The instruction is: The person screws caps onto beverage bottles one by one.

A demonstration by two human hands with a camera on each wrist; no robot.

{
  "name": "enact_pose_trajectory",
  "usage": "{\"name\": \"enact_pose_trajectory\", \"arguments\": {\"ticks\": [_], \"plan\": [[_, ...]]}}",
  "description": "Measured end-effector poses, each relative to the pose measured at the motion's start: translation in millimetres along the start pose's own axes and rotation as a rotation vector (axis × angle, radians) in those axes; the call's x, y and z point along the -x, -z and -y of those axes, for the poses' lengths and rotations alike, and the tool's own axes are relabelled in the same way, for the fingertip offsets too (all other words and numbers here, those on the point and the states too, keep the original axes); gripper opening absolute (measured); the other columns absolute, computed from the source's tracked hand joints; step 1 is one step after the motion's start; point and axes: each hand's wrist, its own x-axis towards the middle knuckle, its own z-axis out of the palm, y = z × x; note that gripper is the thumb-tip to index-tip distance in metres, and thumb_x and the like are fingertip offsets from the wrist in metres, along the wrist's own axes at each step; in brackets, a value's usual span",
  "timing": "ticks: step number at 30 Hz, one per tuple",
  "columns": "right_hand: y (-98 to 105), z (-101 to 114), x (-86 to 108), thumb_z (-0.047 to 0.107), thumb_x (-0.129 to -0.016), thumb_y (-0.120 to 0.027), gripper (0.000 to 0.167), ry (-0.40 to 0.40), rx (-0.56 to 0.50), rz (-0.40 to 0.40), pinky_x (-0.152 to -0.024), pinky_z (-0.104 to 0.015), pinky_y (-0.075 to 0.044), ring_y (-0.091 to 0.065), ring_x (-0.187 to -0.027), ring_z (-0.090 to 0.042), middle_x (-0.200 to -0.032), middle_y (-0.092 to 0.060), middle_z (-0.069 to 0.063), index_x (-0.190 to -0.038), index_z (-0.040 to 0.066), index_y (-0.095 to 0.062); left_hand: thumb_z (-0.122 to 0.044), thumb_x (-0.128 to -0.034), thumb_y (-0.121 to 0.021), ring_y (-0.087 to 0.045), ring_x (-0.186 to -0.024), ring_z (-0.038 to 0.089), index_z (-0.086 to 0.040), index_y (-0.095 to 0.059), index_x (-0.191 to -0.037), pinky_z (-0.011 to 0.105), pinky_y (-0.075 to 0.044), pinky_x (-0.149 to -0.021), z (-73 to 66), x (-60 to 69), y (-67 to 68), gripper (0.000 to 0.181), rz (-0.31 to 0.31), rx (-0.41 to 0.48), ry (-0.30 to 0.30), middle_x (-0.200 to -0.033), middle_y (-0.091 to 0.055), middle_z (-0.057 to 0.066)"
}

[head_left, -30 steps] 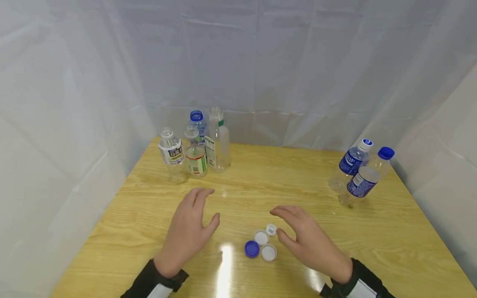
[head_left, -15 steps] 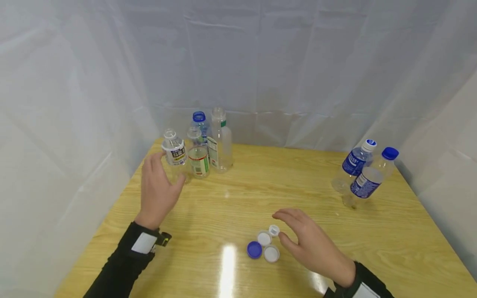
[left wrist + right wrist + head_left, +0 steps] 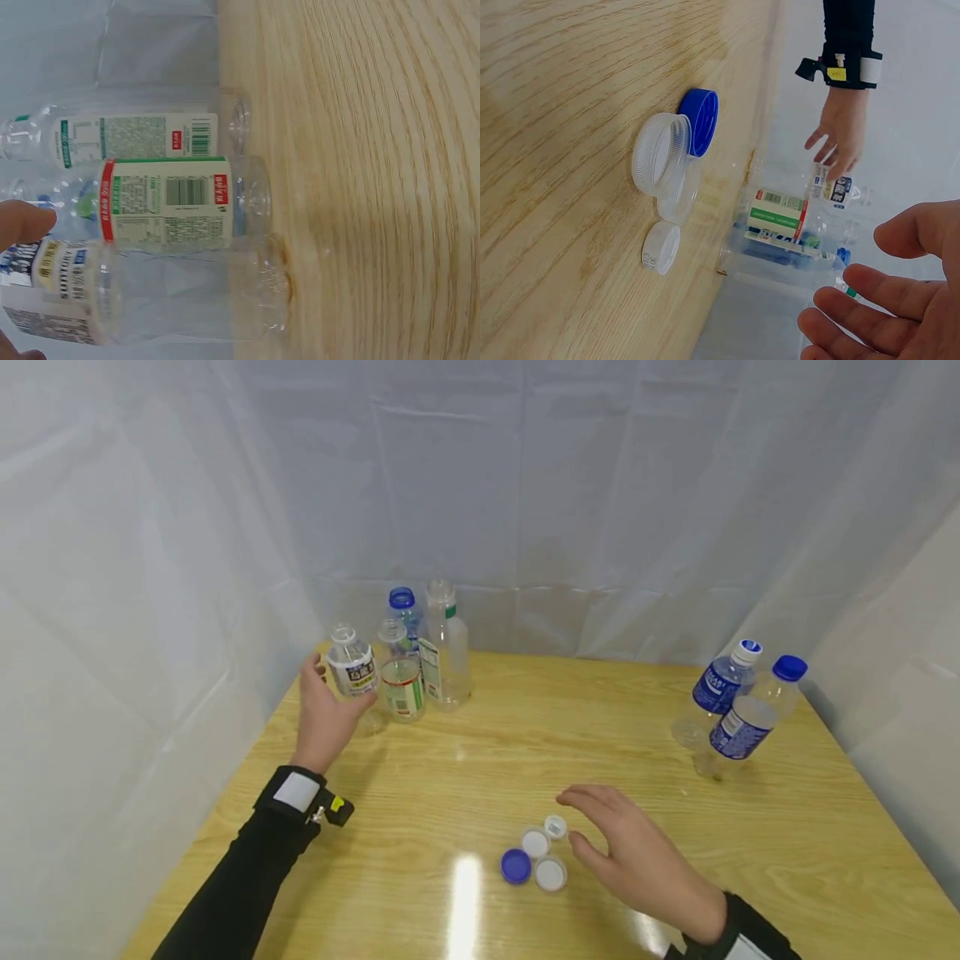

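Note:
With its thumb on the near side and its fingers bent round the far left side, my left hand [image 3: 325, 714] holds a clear uncapped bottle [image 3: 352, 670] by its white label. That bottle [image 3: 187, 296] stands upright on the table beside a bottle with a red-and-green label [image 3: 402, 687]. My right hand [image 3: 645, 856] is held open above the table with nothing in its fingers. Left of it lie a blue cap [image 3: 516, 866], a small white cap [image 3: 555, 827] and two pale caps [image 3: 536, 842], [image 3: 551, 874], grouped close together.
Behind the held bottle stand a blue-necked bottle [image 3: 402, 602] and a tall clear bottle [image 3: 450, 652], both uncapped. Two capped bottles with blue labels [image 3: 716, 689], [image 3: 741, 727] stand at the right. Pale sheeting [image 3: 517, 510] hangs round the wooden table [image 3: 420, 827].
My left hand has moved forward and left from above the table to the white-labelled bottle and closed round it. My right hand has barely moved.

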Motion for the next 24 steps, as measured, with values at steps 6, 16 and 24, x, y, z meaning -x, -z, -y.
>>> {"name": "enact_pose_trajectory", "arguments": {"ticks": [6, 16, 24], "plan": [[1.2, -1.7, 1.2, 0.018, -0.091, -0.073, 0.039, -0.016, 0.01, 0.003, -0.096, -0.041, -0.055, -0.06, -0.122, -0.017, -0.131, -0.064, 0.003, -0.129, 0.019, -0.065, -0.021, -0.0839, -0.079, -0.034, -0.145, 0.041, -0.014, 0.003, -0.161, 0.057, -0.031, -0.118, 12.3, -14.1, -7.3, 0.112, 0.08, 0.061, 0.071, -0.16, -0.027, 0.024], [1.0, -4.3, 2.6, 0.018, -0.091, -0.073, 0.038, -0.014, 0.019, -0.014, -0.095, -0.042, -0.055, -0.06, -0.121, -0.017, -0.13, -0.064, 0.003, -0.128, 0.019, -0.065, -0.026, -0.0885, -0.075, -0.042, -0.14, 0.043, -0.012, -0.001, -0.161, 0.057, -0.034, -0.116, 28.9, -18.5, -10.9, 0.104, 0.121, 0.016, 0.088, -0.155, -0.038, 0.028], [-0.9, -6.6, 2.5, 0.019, -0.092, -0.072, 0.038, -0.005, 0.023, -0.018, -0.095, -0.042, -0.055, -0.061, -0.121, -0.018, -0.131, -0.064, 0.001, -0.129, 0.018, -0.065, -0.023, -0.0906, -0.071, -0.042, -0.14, 0.043, -0.002, -0.016, -0.157, 0.057, -0.033, -0.117, 28.5, -12.6, -10.6, 0.088, 0.093, -0.025, 0.059, -0.153, -0.041, 0.026]]}}
